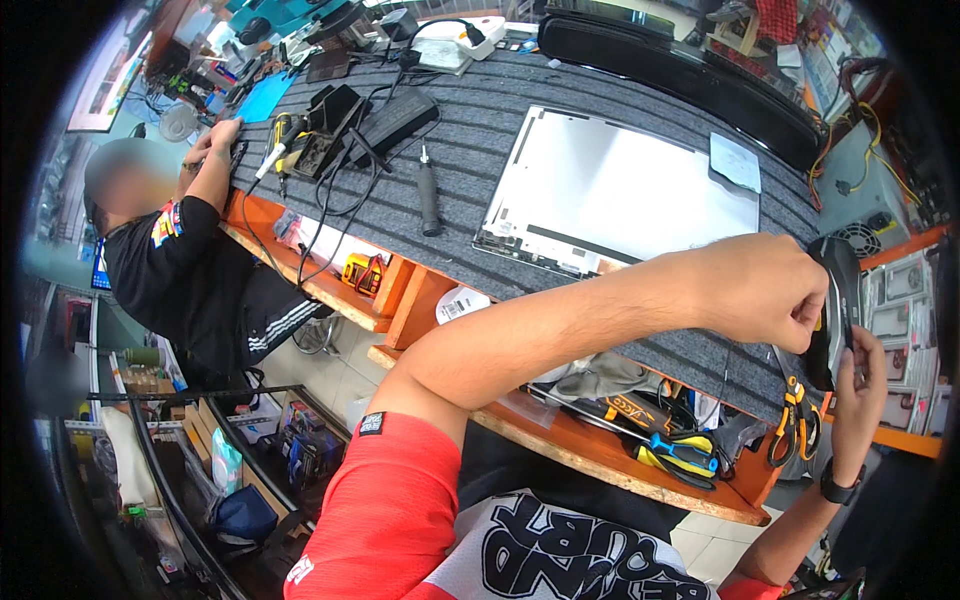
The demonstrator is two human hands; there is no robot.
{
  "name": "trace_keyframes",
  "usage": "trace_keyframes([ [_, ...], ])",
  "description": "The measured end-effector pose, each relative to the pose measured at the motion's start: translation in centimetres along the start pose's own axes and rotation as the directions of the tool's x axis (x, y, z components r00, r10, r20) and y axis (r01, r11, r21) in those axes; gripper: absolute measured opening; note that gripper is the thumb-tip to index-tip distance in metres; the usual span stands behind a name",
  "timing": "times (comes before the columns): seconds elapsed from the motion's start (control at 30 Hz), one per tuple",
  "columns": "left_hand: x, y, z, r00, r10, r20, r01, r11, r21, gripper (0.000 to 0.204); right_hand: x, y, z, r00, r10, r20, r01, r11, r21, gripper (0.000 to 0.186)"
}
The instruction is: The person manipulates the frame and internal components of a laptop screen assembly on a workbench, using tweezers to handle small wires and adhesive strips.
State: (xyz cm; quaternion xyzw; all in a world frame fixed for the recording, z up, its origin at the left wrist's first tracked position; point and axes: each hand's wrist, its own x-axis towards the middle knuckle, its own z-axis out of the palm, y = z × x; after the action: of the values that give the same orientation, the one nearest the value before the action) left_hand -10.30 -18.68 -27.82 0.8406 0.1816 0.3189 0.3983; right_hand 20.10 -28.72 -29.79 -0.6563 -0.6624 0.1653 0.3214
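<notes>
My left arm crosses in front of me to the bench's right end. There my left hand (775, 295) is closed in a fist against a glossy black rounded device (838, 275); what its curled fingers grip is hidden. My right hand (862, 385), with a dark band on the wrist, pinches the lower end of that device between thumb and fingers. Behind my left forearm lies a silver flat display panel (610, 180), face unseen, with a small pale blue square pad (735, 162) on its far right corner. A dark-handled screwdriver (428, 195) stands apart to its left.
Pliers with orange handles (795, 425) hang by the bench's right edge. An open shelf (600, 450) below holds several hand tools. Black adapters and cables (395, 125) lie at left, a long black bar (690, 80) at back. Another person (180, 260) sits at the left end.
</notes>
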Motion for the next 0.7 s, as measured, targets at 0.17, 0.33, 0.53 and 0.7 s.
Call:
trace_keyframes([
  [0.17,1.3,-1.2,0.0,0.995,-0.014,0.101,0.005,0.996,0.093,0.019,-0.7,2.2,-1.9,0.988,0.147,-0.046,-0.147,0.989,0.004,0.033],
  [0.33,3.0,-2.2,-0.6,0.990,-0.004,0.142,-0.016,0.991,0.135,0.020,-0.3,2.3,-2.6,0.996,0.046,-0.071,-0.048,0.998,-0.026,0.030],
  [0.53,1.0,-4.6,-2.5,0.983,-0.111,0.144,0.125,0.988,-0.094,0.016,2.3,-4.2,0.5,0.954,-0.250,0.166,0.269,0.958,-0.100,0.020],
  [0.7,2.0,-4.5,-2.2,0.963,-0.189,0.191,0.204,0.977,-0.063,0.011,2.5,-3.1,0.7,0.937,-0.300,0.180,0.308,0.951,-0.016,0.022],
])
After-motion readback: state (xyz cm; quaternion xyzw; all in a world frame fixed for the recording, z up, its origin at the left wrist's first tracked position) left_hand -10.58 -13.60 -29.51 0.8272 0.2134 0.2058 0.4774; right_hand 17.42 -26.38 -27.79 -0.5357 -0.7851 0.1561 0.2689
